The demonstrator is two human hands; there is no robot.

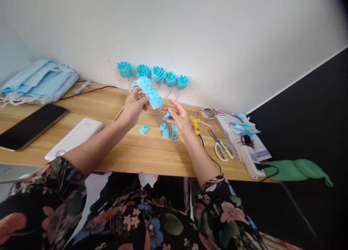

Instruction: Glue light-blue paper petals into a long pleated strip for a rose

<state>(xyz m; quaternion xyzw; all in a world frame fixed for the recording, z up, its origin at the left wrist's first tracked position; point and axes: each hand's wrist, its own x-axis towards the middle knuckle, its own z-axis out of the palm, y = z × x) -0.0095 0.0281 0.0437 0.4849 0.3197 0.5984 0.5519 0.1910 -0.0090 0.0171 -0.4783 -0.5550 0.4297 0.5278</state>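
Note:
My left hand (137, 105) is closed on a strip of folded light-blue petals (149, 92), holding it up over the table at a slant. Beside the strip's lower end, my right hand (178, 116) pinches a small folded blue piece (166, 116) between thumb and fingers. The two held things are apart. Below, more folded pieces lie on the wood: one blue piece (144, 129) to the left, a small group (164, 130) in the middle and another piece (174, 132) under my right wrist. Behind my hands, several blue flowers (158, 74) on thin sticks lean against the wall.
Face masks (40, 79) are piled at left, near a phone (32, 126) and white power bank (74, 138). To the right lie a yellow glue gun (194, 124), scissors (221, 145), a tape roll (208, 113), papers (262, 148) and a power strip (251, 161). A cord (209, 154) crosses the wooden table (136, 152).

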